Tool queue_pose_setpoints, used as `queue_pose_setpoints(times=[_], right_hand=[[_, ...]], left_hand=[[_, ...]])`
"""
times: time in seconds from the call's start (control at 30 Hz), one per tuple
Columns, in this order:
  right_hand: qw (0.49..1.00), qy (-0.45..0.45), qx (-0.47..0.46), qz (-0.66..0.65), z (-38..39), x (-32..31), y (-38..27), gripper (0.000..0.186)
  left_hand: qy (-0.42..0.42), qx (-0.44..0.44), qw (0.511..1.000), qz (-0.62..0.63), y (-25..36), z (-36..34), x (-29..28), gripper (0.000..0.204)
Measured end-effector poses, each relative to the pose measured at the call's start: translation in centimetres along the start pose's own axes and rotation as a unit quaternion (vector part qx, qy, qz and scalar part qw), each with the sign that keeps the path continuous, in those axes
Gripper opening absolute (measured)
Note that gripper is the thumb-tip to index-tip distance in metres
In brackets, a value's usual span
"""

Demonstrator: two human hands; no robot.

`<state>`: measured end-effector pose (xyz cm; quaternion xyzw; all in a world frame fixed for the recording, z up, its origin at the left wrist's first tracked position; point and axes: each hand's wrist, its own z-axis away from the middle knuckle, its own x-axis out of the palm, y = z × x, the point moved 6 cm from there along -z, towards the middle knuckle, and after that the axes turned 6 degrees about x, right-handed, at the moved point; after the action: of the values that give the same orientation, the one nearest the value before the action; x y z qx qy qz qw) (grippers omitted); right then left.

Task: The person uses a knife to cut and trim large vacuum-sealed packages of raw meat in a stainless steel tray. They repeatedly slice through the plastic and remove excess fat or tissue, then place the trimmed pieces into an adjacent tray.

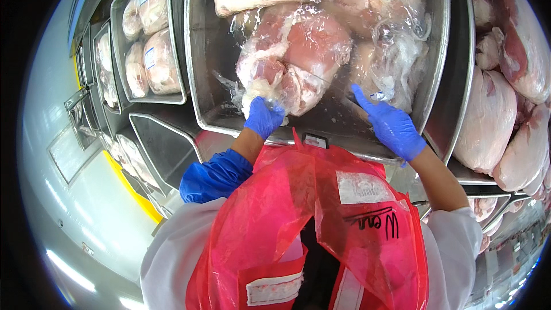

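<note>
Fingers [270,113] of the left hand [263,118] grip one bagged pink meat cut [295,57] in the steel tray [202,69]; right hand [395,127] fingers spread wide on another bag [390,63] (four bagged cuts fill this tray).

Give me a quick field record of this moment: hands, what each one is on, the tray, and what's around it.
left hand: blue glove, gripping the near end of the plastic-wrapped meat cut
right hand: blue glove, fingers spread open, touching the loose clear wrap
metal tray: holds several bagged cuts, near wall bare
neighbouring trays: more bagged meat at left and right
clothing: red plastic apron, white sleeves, blue sleeve cover on left arm
floor: grey, with a yellow line
</note>
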<state>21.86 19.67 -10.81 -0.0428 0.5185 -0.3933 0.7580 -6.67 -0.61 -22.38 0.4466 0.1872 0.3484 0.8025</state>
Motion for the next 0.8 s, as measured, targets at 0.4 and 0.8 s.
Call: queue_pose_setpoints(times=[0.4, 0.8], right_hand=[[0.940, -0.230, -0.036, -0.248, -3.4, -5.6, -3.0, 0.074], [0.976, -0.020, -0.035, 0.216, -0.4, 0.8, -4.0, 0.063]], left_hand=[[-0.223, 0.107, 0.934, -0.260, -3.3, 4.0, -2.5, 0.023], [-0.254, 0.169, 0.934, -0.188, -2.8, 3.6, -0.7, 0.027]])
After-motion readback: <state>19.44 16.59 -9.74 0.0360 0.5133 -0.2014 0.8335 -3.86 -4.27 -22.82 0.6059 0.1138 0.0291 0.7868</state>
